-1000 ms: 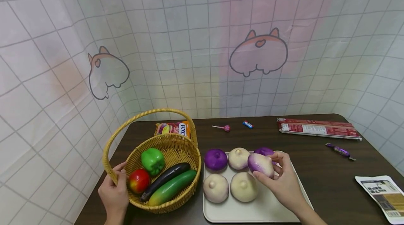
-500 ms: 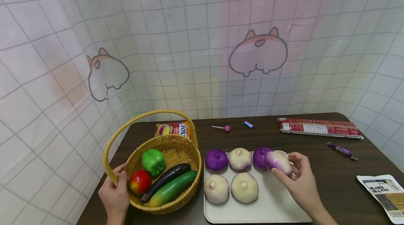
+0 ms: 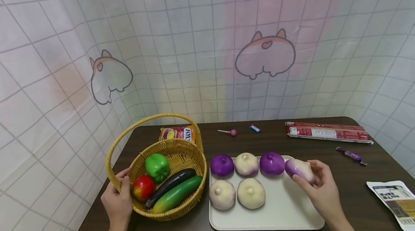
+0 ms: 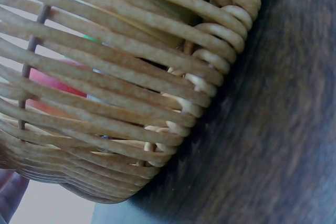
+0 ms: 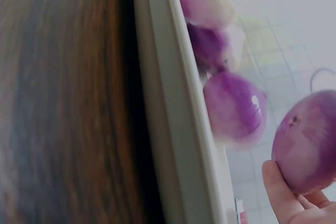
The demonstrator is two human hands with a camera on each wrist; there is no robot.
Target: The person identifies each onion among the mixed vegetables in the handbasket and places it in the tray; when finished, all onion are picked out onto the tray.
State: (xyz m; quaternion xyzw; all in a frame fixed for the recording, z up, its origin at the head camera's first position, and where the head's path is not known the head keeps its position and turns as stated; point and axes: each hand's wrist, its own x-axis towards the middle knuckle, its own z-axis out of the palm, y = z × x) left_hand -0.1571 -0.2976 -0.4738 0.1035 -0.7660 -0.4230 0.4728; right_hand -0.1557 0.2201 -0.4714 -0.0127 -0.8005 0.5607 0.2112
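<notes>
Two hands busy | right hand (image 3: 319, 184) grip clasps purple-white onion (image 3: 299, 169) over tray (image 3: 282, 213) right edge, beside purple onion (image 3: 272, 163) | left hand (image 3: 117, 200) grip grasps wicker basket (image 3: 181, 209) rim | step: placing; next likely needs lowering into free top-row spot

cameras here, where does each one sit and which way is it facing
Head: above the table, facing forward and down at the basket and tray; both hands show, left hand, right hand.
Left wrist: low beside the basket, facing its woven wall; a fingertip shows at the bottom left.
Right wrist: low at the tray's rim, facing along it; fingers hold the purple-white bun.
Shared: head and right wrist both show that bun.
</notes>
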